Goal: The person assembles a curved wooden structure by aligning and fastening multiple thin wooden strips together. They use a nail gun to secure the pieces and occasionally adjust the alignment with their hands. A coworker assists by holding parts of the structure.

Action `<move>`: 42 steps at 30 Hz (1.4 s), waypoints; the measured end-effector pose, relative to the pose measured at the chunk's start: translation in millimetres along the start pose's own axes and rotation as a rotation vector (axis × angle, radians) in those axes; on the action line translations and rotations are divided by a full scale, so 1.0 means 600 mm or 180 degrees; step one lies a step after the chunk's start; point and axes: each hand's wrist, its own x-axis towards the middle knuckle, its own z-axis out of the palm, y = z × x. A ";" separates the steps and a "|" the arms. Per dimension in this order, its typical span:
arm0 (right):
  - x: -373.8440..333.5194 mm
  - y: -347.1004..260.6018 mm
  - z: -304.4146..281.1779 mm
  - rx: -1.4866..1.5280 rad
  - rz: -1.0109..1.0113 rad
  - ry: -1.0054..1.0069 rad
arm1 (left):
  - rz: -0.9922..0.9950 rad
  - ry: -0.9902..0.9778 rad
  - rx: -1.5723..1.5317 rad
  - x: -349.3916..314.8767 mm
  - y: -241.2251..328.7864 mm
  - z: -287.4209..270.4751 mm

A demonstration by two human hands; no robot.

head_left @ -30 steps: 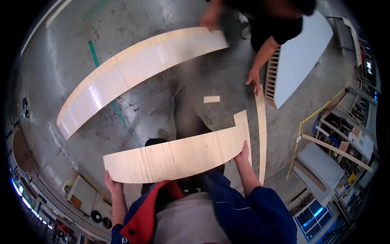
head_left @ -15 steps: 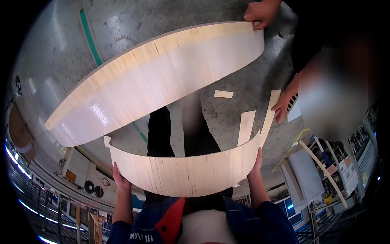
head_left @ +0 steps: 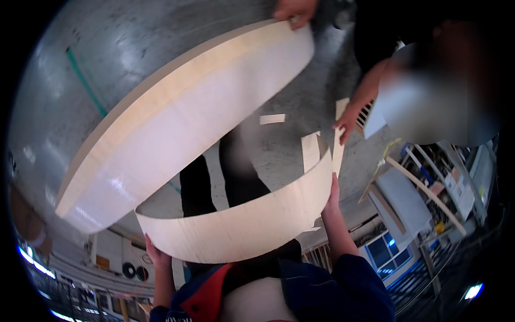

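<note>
A thin, pale plywood sheet [head_left: 236, 231], bowed into a wide curve, spans the space in front of my body. My left hand [head_left: 158, 253] grips its left end, and my right hand [head_left: 331, 203] grips the right end, which sits higher in view. Both hands are closed on the edges, with some fingers hidden behind the wood. Beyond it leans a larger curved panel [head_left: 177, 126] with a pale wood edge band and a whitish, shiny face. A co-worker's hand [head_left: 296, 11] holds that panel's upper right end. The co-worker's other hand [head_left: 351, 119] touches a narrow wood strip [head_left: 338, 153].
On the grey concrete floor [head_left: 145, 45] lies a small wood offcut [head_left: 272, 119]. Another pale strip [head_left: 309, 152] shows behind my sheet's right end. A green line [head_left: 86, 83] marks the floor. Boards and a long batten [head_left: 426, 188] stand at the right.
The sheet between my hands has tilted, its right end rising relative to its left. The larger panel sits further left and steeper in view. My whole view has also shifted.
</note>
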 end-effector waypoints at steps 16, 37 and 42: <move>0.048 -0.088 0.069 0.0557 -0.0382 -0.0011 | 0.0200 -0.0257 0.0332 -0.011 0.026 0.005; -0.022 -0.072 0.183 0.0092 -0.0853 -0.0956 | 0.1221 -0.0567 -0.0449 -0.008 0.048 -0.125; -0.081 0.064 0.152 0.0066 -0.0503 -0.1099 | 0.1084 -0.1011 -0.1037 -0.025 0.043 -0.142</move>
